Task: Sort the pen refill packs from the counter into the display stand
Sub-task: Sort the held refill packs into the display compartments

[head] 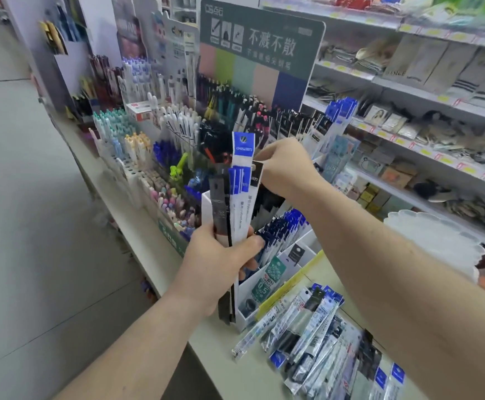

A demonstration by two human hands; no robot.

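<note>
Pale table [229,368] running from lower right toward upper left, its long edge bordering the grey floor [27,226]. Near end: a loose, overlapping heap of pen refill packs [316,342] lying flat, with blue, black and clear headers. Just beyond the heap: a white display stand [267,272] with stepped compartments holding upright packs, a yellow strip [290,287] along its right side. Farther along: tiered pen racks [154,157] standing in a row, backed by a green signboard [261,47] with colour swatches. Right end: a translucent scalloped tray [437,241].
</note>
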